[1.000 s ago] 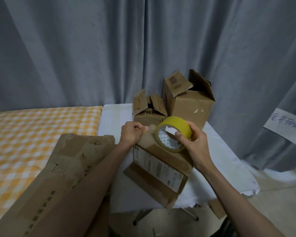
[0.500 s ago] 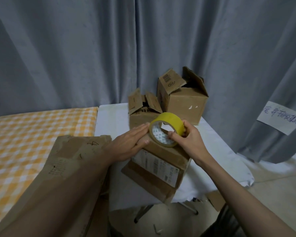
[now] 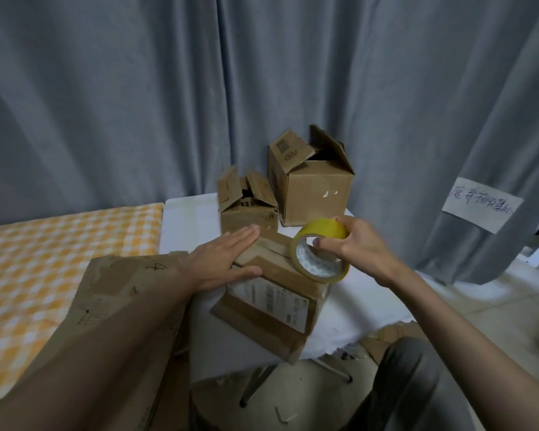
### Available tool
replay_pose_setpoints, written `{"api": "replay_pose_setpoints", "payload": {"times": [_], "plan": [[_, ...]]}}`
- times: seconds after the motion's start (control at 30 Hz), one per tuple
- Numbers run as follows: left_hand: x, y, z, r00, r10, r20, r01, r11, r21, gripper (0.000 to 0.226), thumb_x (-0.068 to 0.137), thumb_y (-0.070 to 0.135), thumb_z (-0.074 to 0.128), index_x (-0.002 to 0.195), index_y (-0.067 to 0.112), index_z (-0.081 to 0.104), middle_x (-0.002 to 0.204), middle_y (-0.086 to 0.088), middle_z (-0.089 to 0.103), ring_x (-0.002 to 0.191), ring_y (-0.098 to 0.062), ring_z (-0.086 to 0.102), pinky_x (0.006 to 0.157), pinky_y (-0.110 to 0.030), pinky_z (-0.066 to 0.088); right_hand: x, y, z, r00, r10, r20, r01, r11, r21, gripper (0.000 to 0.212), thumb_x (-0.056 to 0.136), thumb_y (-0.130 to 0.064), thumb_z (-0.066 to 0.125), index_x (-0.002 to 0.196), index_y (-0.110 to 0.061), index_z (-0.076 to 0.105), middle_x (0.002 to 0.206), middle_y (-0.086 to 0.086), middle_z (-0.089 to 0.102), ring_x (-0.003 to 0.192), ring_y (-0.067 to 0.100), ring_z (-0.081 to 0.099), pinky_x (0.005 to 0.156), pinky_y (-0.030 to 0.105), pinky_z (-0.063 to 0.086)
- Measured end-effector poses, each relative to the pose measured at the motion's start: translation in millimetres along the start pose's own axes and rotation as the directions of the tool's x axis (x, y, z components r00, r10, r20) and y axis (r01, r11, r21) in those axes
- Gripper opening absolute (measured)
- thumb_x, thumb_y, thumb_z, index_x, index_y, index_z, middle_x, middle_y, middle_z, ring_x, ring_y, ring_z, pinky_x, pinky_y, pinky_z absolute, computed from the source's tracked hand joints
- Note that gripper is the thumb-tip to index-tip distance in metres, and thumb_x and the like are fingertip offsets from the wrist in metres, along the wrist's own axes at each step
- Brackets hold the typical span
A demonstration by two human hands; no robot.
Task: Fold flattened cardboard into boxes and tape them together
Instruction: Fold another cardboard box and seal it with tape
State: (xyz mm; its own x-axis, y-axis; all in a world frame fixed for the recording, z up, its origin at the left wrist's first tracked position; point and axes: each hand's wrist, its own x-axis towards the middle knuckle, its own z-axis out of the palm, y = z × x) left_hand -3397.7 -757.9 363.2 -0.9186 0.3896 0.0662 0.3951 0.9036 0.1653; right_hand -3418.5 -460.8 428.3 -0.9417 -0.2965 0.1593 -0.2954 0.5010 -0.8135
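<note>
Head view. We list one cardboard box (image 3: 274, 293) on the white table (image 3: 193, 219), long axis running from near left to far right, its near corner overhanging the table edge. Left hand (image 3: 221, 262) presses flat on the box top, fingers straight. Right hand (image 3: 358, 247) grips a yellow tape roll (image 3: 321, 253) over the box's far end. Two open-flapped boxes (image 3: 315, 181) stand behind; grey curtain (image 3: 137, 104) beyond.

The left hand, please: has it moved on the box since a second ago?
Yes. The left hand opened from gripping the near box's far edge to lying flat on its top, sliding nearer, away from the small open box.
</note>
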Motion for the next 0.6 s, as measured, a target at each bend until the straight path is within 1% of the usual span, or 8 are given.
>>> {"api": "replay_pose_setpoints", "payload": {"times": [0.07, 0.17, 0.2, 0.27, 0.33, 0.43, 0.5, 0.6], "plan": [[0, 1, -1, 1.000, 0.003, 0.015, -0.004, 1.000, 0.029, 0.088, 0.088, 0.081, 0.021, 0.156, 0.033, -0.007, 0.163, 0.016, -0.009, 0.148, 0.002, -0.008, 0.124, -0.037, 0.007, 1, -5, -5, 1.000, -0.015, 0.022, 0.017, 0.994, -0.112, 0.026, 0.067, -0.045, 0.075, 0.079, -0.023, 0.068, 0.070, -0.001, 0.068, 0.061, 0.013, 0.066, 0.048, 0.040, 0.055], [0, 4, -5, 0.999, 0.030, 0.044, -0.034, 0.996, 0.087, 0.079, 0.091, 0.076, 0.020, 0.155, 0.039, -0.009, 0.163, 0.013, -0.012, 0.149, -0.003, -0.010, 0.124, -0.037, 0.002, 1, -12, -6, 0.997, -0.026, 0.072, 0.038, 0.986, -0.163, 0.028, 0.069, -0.044, 0.078, 0.078, -0.020, 0.065, 0.068, -0.005, 0.065, 0.060, 0.002, 0.062, 0.049, 0.024, 0.049], [0, 4, -7, 0.998, 0.042, 0.054, -0.047, 0.993, 0.108, 0.076, 0.092, 0.074, 0.020, 0.154, 0.042, -0.010, 0.164, 0.012, -0.013, 0.149, -0.005, -0.010, 0.123, -0.036, 0.000, 0, -14, -7, 0.996, -0.021, 0.088, 0.035, 0.986, -0.166, 0.027, 0.072, -0.041, 0.079, 0.081, -0.019, 0.066, 0.072, -0.004, 0.066, 0.063, 0.003, 0.063, 0.053, 0.024, 0.049], [2, 6, -12, 0.995, 0.060, 0.077, -0.071, 0.987, 0.146, 0.072, 0.094, 0.072, 0.020, 0.154, 0.042, -0.007, 0.164, 0.010, -0.013, 0.149, -0.006, -0.011, 0.122, -0.034, -0.005, -2, -16, -9, 0.993, -0.006, 0.115, 0.024, 0.988, -0.150, 0.028, 0.076, -0.037, 0.080, 0.089, -0.016, 0.067, 0.082, 0.000, 0.070, 0.074, 0.008, 0.067, 0.063, 0.030, 0.054], [5, 9, -15, 0.992, 0.083, 0.092, -0.099, 0.979, 0.178, 0.075, 0.095, 0.071, 0.018, 0.156, 0.035, -0.005, 0.164, 0.009, -0.012, 0.148, -0.003, -0.015, 0.119, -0.029, -0.012, -5, -16, -10, 0.991, -0.006, 0.135, 0.024, 0.990, -0.138, 0.029, 0.078, -0.033, 0.080, 0.095, -0.014, 0.066, 0.089, 0.004, 0.071, 0.081, 0.014, 0.069, 0.071, 0.039, 0.057], [9, 24, -9, 0.989, 0.101, 0.111, -0.117, 0.981, 0.155, 0.085, 0.092, 0.074, 0.019, 0.157, 0.025, -0.006, 0.164, 0.008, -0.012, 0.147, -0.001, -0.015, 0.119, -0.024, -0.012, -9, -13, -8, 0.991, -0.019, 0.132, 0.030, 0.996, -0.083, 0.026, 0.076, -0.025, 0.079, 0.096, -0.015, 0.064, 0.092, 0.011, 0.071, 0.084, 0.028, 0.069, 0.069, 0.056, 0.056], [9, 36, 1, 0.993, 0.077, 0.088, -0.084, 0.994, 0.074, 0.094, 0.087, 0.083, 0.022, 0.157, 0.027, -0.008, 0.163, 0.011, -0.014, 0.148, -0.001, -0.011, 0.121, -0.026, -0.005, -9, -9, -7, 0.993, -0.030, 0.117, 0.038, 0.997, -0.073, 0.027, 0.076, -0.022, 0.079, 0.097, -0.018, 0.063, 0.092, 0.010, 0.070, 0.083, 0.028, 0.068, 0.068, 0.052, 0.057], [6, 42, 15, 0.999, 0.041, 0.005, -0.041, 0.999, 0.027, 0.099, 0.083, 0.088, 0.023, 0.157, 0.030, -0.006, 0.163, 0.015, -0.012, 0.149, -0.001, -0.008, 0.122, -0.028, -0.002, -15, 2, -5, 0.994, -0.042, 0.099, 0.046, 0.998, -0.045, 0.031, 0.076, -0.020, 0.079, 0.101, -0.023, 0.062, 0.087, 0.000, 0.069, 0.075, 0.013, 0.066, 0.060, 0.031, 0.054]]}}
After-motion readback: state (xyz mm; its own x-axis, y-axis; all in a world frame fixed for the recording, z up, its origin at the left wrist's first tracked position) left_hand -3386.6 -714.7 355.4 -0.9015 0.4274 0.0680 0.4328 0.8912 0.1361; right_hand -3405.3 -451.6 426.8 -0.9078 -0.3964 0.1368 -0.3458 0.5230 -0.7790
